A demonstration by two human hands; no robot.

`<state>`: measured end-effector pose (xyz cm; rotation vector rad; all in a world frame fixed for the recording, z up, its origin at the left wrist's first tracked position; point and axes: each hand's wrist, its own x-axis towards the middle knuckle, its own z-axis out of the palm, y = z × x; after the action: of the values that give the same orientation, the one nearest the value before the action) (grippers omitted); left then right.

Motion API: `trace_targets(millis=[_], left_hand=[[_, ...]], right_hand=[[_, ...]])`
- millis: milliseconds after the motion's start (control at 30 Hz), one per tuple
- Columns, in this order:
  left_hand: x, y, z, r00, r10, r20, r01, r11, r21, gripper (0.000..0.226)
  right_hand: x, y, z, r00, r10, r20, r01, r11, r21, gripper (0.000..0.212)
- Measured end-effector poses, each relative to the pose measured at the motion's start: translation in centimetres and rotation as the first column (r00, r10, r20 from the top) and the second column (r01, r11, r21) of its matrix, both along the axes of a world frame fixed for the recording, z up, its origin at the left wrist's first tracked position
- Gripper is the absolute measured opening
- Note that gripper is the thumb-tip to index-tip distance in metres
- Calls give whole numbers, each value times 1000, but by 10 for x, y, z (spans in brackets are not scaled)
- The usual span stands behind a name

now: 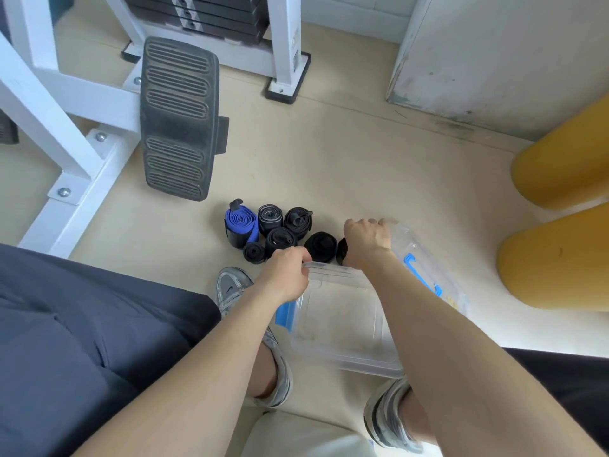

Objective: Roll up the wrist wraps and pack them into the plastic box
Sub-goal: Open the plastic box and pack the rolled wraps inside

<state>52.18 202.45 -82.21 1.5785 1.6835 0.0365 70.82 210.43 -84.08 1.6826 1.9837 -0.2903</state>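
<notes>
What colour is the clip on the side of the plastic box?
Blue. The clip on the plastic box shows best in the head view.

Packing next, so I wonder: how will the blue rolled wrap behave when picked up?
The blue wrap is coiled fabric, so probably light and squashy. Its coils look loose with a tab sticking out, so it may unroll unless squeezed whole.

Forearms are extended forward; left hand (286, 275) is clenched on the plastic box (362, 362) rim, right hand (367, 240) on the lid (408, 242).
</notes>
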Motion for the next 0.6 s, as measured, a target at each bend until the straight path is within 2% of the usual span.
trace_targets(millis=[100, 167, 233, 333, 400, 433, 467, 533, 600], left_hand=[[-2, 2, -1, 1000, -2, 12, 2, 1000, -7, 27], [-3, 2, -1, 1000, 9, 23, -9, 1000, -10, 25], [-3, 1, 1, 1000, 17, 24, -17, 1000, -13, 23], [-3, -3, 2, 999, 48, 4, -48, 999, -18, 18], [-4, -6, 3, 997, 80, -12, -80, 996, -37, 22], [-5, -9, 5, 996, 92, -13, -93, 994, -57, 24], [-6, -10, 7, 995, 98, -15, -99, 992, -85, 23], [-8, -14, 15, 995, 100, -23, -102, 984, -149, 19], [-10, -18, 18, 992, 124, -18, -125, 970, -210, 16]], right_hand=[[4, 2, 9, 992, -34, -119, 42, 997, 63, 34], [6, 5, 19, 977, -61, -205, 82, 992, 95, 46], [11, 4, 33, 924, -115, -364, 168, 979, 116, 57], [17, -6, 57, 687, -231, -689, 378, 923, 68, 59], [19, -15, 73, 555, -332, -763, 434, 898, -75, 61], [20, -20, 79, 525, -409, -746, 410, 890, -198, 63], [20, -25, 83, 532, -474, -701, 354, 877, -325, 64], [19, -37, 87, 620, -531, -578, 223, 825, -519, 63], [14, -53, 82, 723, -503, -474, 150, 783, -603, 57]])
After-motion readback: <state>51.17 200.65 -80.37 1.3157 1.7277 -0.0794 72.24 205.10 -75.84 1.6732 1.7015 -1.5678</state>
